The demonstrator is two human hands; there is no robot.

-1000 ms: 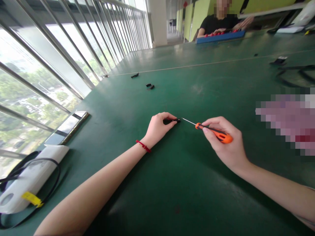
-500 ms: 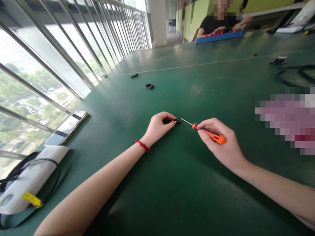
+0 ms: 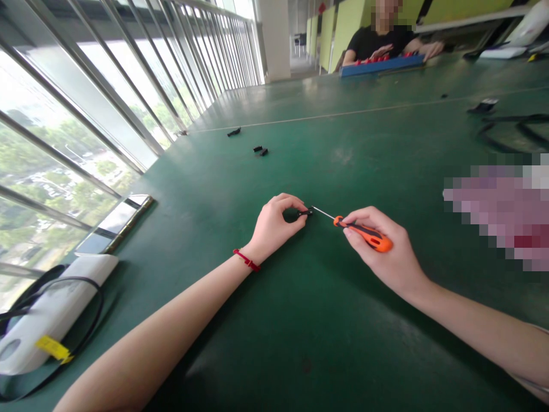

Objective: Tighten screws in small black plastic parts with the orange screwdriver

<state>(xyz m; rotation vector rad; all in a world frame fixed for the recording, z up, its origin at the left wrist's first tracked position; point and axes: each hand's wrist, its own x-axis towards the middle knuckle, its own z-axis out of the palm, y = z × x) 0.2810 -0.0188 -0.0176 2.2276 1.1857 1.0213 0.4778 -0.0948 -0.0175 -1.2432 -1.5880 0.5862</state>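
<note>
My left hand [image 3: 278, 220], with a red bracelet [image 3: 246, 260] at its wrist, pinches a small black part [image 3: 305, 213] between thumb and fingertips. The part is partly covered by the fingers, and its exact kind is too small to make out. In my right hand [image 3: 388, 252] is a screwdriver [image 3: 369, 236] with an orange and black handle. Its thin metal shaft points left, and the tip is at the right end of the black part; whether they touch I cannot tell. Both hands are just above the green table [image 3: 300, 320].
Small black pieces [image 3: 260, 151] and another black piece [image 3: 234, 132] lie farther back. At left are a phone [image 3: 114, 224] and a white power strip [image 3: 55, 315] with black cables, beside a railing [image 3: 141, 86]. Across the table a person [image 3: 377, 43] sits behind a blue tray [image 3: 381, 66].
The left fingers have shifted slightly on the small black part, showing more of it. My right hand and the screwdriver have barely moved. The person opposite has moved a hand to the right.
</note>
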